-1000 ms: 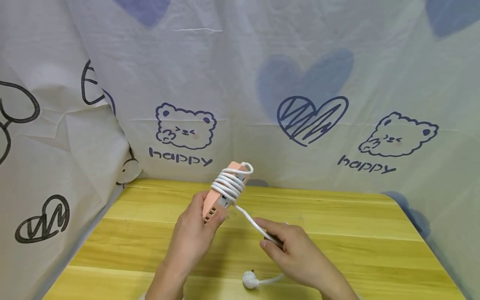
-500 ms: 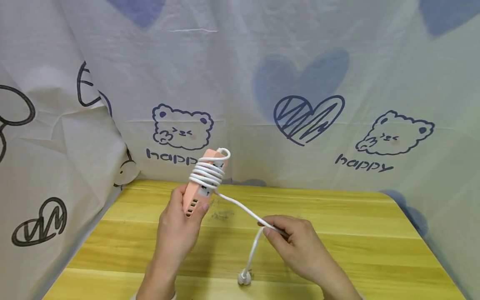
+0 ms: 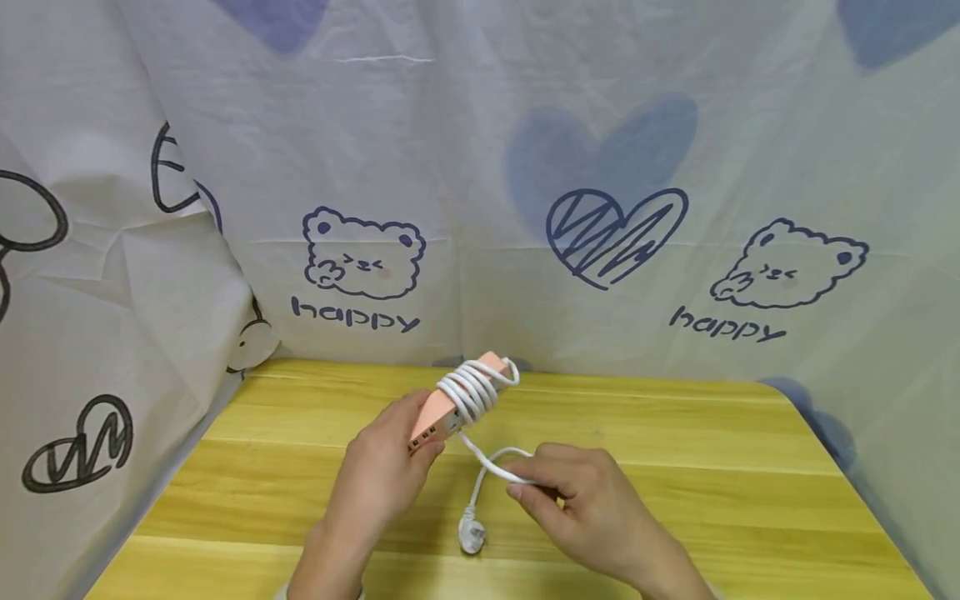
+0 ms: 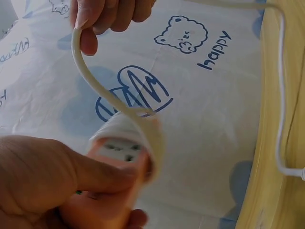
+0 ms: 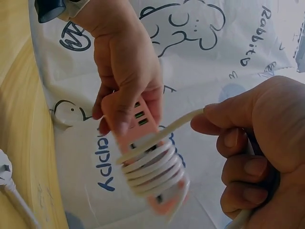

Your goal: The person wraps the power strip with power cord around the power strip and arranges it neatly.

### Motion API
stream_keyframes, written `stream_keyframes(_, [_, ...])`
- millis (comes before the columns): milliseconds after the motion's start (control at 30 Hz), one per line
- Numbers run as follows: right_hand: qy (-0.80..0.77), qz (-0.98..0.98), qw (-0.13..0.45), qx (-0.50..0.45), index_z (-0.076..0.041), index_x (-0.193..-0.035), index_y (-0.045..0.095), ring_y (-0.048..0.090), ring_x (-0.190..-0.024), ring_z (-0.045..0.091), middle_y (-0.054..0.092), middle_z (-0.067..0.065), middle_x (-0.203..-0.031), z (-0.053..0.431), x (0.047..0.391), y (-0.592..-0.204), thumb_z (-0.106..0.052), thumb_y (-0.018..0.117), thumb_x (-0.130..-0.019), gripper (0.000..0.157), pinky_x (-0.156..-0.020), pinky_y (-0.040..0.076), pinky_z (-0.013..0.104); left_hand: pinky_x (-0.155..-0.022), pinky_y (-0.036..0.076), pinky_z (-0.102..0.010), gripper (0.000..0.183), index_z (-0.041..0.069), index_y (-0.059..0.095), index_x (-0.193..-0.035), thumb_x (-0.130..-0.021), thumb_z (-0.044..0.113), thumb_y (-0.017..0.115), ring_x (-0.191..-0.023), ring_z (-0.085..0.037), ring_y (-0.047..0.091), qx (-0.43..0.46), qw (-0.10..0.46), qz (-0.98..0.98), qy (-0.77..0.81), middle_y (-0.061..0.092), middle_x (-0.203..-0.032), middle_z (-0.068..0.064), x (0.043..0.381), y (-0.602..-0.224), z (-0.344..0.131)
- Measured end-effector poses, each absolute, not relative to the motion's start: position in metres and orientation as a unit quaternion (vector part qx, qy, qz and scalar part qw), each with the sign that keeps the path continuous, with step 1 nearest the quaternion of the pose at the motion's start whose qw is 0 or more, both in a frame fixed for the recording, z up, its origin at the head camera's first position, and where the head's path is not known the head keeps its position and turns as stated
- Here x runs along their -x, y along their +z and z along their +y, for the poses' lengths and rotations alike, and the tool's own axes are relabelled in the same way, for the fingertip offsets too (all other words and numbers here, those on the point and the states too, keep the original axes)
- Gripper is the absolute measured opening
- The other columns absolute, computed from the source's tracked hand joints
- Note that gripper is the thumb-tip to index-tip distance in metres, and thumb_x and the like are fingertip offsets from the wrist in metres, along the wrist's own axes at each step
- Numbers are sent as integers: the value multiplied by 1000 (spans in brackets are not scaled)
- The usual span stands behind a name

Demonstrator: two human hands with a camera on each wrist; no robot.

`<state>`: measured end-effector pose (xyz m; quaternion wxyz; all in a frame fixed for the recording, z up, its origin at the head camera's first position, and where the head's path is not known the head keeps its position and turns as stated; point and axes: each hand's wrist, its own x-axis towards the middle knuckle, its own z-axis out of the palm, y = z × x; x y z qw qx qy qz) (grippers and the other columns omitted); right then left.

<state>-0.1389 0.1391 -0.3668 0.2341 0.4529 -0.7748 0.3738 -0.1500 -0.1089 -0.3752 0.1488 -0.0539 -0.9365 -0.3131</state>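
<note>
A pink power strip (image 3: 437,417) with USB ports along one side is held up above the table in my left hand (image 3: 382,458), thumb across its face. Several turns of white cord (image 3: 468,390) wrap the strip's far half. My right hand (image 3: 588,504) pinches the cord between thumb and forefinger, right of the strip. In the right wrist view, its other fingers curl in, and something dark (image 5: 271,176) shows in the palm, too unclear to name. The cord's free end runs behind the right hand to a white plug (image 3: 472,533), low in front. Sockets (image 4: 123,149) show beside the left thumb.
Below the hands is a yellow wood-grain table (image 3: 712,467). A pale cloth (image 3: 480,167) printed with hearts and bears hangs behind it, and another patterned cloth (image 3: 135,325) hangs at the left.
My left hand moved left and up, then back right and down, tilting the strip. The right hand kept its pinch on the cord. The plug shifted left and slightly up in view.
</note>
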Motion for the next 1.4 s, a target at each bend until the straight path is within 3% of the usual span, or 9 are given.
stream_keyframes(100, [347,-777,254,-460,-20,-105,79,44,-63,-5,55,-12,-73,138,139,-366,-5,80,-90,21,-58,36,6,-93,59,-53,59,16,64,-140,-86,10,87,-108,-29,73,86,118,-947,-286,73,-126,-6,147,-378,-108])
stream_keyframes(300, [323,-790,276,-443,-19,-103,80,44,-63,-5,59,-13,-76,140,142,-366,-10,82,-90,16,-58,36,6,-88,59,-43,44,22,71,-128,-87,9,85,-100,-16,71,191,50,-948,-250,75,-114,5,143,-381,-109])
stream_keyframes(633, [325,-804,286,-409,-21,-97,77,50,-66,-5,65,-14,-80,143,145,-366,-12,88,-83,21,-59,42,9,-80,54,-28,40,31,73,-120,-88,11,84,-84,-1,57,315,3,-917,-246,65,-98,20,137,-377,-114])
stream_keyframes(933, [396,-818,241,-342,-23,-88,78,56,-67,-2,67,-16,-79,150,148,-365,-16,92,-78,18,-59,50,16,-84,53,-24,40,37,73,-121,-90,14,83,-91,1,59,365,-39,-881,-298,66,-106,23,135,-371,-115])
stream_keyframes(1200, [450,-817,163,-323,-19,-108,80,55,-68,-1,67,-12,-83,155,146,-361,-7,73,-98,17,-60,50,21,-88,53,-24,45,37,71,-126,-90,13,84,-95,1,61,381,-58,-858,-340,67,-111,22,136,-368,-118])
stream_keyframes(1333, [480,-840,110,-228,-20,-99,74,57,-69,4,66,-8,-80,155,143,-355,-20,77,-97,4,-62,51,25,-83,53,-24,46,40,71,-126,-90,16,84,-92,-1,61,388,-62,-836,-383,68,-109,21,134,-366,-119])
stream_keyframes(1400, [489,-848,94,-183,-20,-92,70,56,-70,7,63,-7,-77,153,144,-353,-26,80,-94,12,-63,49,25,-82,54,-24,45,40,70,-127,-90,18,84,-91,-3,61,389,-63,-821,-413,68,-108,19,133,-365,-120])
